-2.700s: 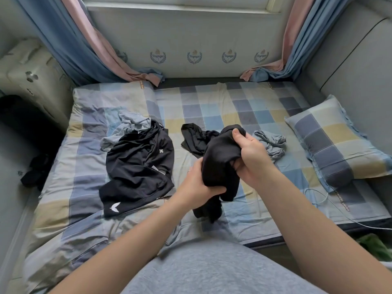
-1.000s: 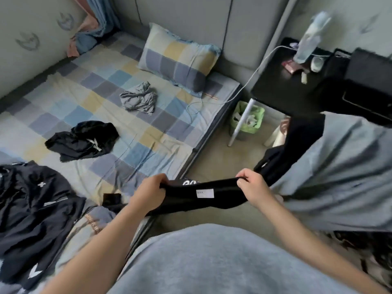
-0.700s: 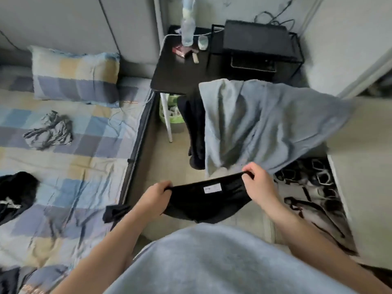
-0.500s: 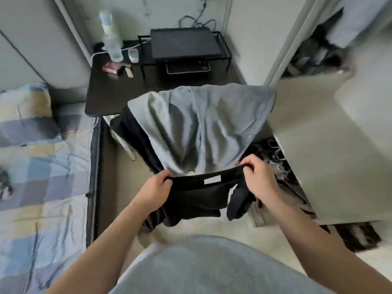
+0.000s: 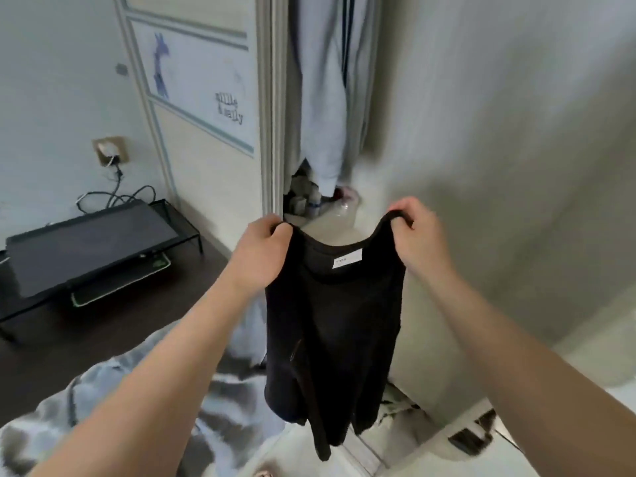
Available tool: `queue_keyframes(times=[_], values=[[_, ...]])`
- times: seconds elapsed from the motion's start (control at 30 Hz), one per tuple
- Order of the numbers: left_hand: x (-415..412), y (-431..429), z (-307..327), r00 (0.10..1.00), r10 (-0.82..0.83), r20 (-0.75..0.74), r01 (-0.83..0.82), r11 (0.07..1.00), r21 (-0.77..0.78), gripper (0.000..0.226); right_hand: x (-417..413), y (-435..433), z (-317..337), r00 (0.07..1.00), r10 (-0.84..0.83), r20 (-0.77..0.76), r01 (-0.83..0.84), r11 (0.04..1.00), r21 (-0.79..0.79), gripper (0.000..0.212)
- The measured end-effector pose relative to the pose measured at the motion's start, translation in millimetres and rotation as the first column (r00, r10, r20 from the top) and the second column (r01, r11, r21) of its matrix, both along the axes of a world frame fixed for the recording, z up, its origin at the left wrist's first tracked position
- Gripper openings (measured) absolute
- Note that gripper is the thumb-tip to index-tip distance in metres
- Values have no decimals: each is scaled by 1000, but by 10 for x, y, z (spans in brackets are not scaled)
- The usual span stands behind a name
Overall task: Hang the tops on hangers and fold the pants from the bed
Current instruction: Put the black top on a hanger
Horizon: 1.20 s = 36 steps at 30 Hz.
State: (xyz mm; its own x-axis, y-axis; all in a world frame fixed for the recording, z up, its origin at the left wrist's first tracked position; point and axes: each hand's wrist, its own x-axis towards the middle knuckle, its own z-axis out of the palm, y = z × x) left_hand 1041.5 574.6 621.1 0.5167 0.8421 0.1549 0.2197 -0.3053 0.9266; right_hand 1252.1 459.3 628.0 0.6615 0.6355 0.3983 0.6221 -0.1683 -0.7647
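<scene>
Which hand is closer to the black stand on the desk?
Left. The left hand holds the black top right of the stand; the right hand holds it farther right.

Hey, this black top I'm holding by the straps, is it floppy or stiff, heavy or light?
Probably floppy: the top hangs limp below the left hand and right hand, neckline sagging between them. Likely light: one thin strap in each hand carries it. Released on one side, it would probably drop and swing.

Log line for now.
left hand: grips left strap | right hand: grips right strap | black tank top: hangs unfolded, label facing camera | hanger: none visible
</scene>
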Motion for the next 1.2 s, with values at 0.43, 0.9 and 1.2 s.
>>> queue_keyframes(times=[0.43, 0.9, 1.2], values=[[1483, 1366, 2784, 925, -306, 223, 186, 880, 437, 27, 953, 827, 2791, 900, -328, 289, 225, 914, 337, 21], [2385, 1580, 5085, 962, -185, 200, -15, 698, 716, 35, 1548, 804, 5186, 558, -495, 666, 591, 801, 101, 18], [2660, 1114, 5633, 954, -199, 226, -61, 609, 791, 37, 1614, 424, 5501, 283, -429, 858, 871, 489, -42, 41]])
